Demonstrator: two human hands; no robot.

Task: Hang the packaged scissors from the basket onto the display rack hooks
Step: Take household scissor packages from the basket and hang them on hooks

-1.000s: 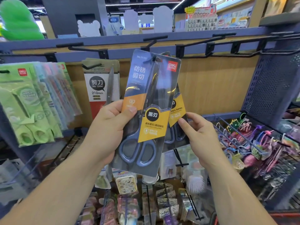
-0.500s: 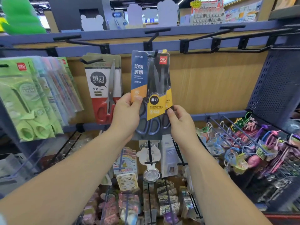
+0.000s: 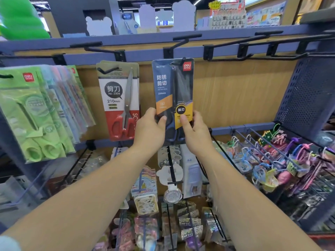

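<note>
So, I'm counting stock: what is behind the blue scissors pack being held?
Only the wooden back panel shows around the blue scissors pack, with a black hook tip at its top. Any second pack behind it is covered.

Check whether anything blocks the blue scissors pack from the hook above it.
Nothing visible does. The blue scissors pack has its top edge right at the tip of the hook; the left hand and right hand pinch its lower part. The red scissors pack hangs apart, on its left.
</note>
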